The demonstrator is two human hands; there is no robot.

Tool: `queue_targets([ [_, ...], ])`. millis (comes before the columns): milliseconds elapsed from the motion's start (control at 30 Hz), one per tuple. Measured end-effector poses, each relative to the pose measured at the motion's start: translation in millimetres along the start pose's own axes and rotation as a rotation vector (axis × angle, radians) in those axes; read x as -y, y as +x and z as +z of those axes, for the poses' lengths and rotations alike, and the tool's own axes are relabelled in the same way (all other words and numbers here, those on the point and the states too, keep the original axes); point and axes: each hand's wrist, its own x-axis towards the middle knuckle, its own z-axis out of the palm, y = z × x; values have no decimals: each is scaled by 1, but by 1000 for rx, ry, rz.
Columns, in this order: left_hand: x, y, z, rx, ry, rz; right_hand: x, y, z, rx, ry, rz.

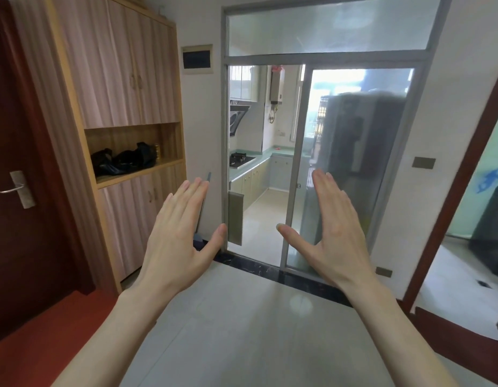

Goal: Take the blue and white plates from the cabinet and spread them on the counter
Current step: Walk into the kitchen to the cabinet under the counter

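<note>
Left hand: My left hand (pixel 176 233), lower centre of the frame, is held up flat with fingers together and thumb spread wide, holding nothing.
Right hand: My right hand (pixel 333 230), just right of centre, mirrors it, palm away, thumb out, also bare of any load.
Why raised: Both palms hang in open air in front of me, touching nothing; I judge this a ready pose before I walk in, not a reach.
Doorway: The grey-framed sliding glass door (pixel 345 169) stands part open at centre frame, leaving a gap into the kitchen.
Counter: The pale green kitchen counter (pixel 263 158) runs along the far left wall beyond the gap, a black gas hob (pixel 240 158) set into it.
Cabinet: The pale kitchen cabinets (pixel 252 183) sit below that counter, one door swung open; which one holds the crockery I cannot tell.
Plates: No blue and white plates are visible anywhere; they are presumably shut away inside, well apart from my hands.
Progress: Nothing fetched yet.
</note>
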Motion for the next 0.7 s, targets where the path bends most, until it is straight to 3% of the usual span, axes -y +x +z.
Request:
queue_targets([
  [700, 242, 242, 238, 46, -36, 59, -124, 253, 272, -33, -84, 39],
])
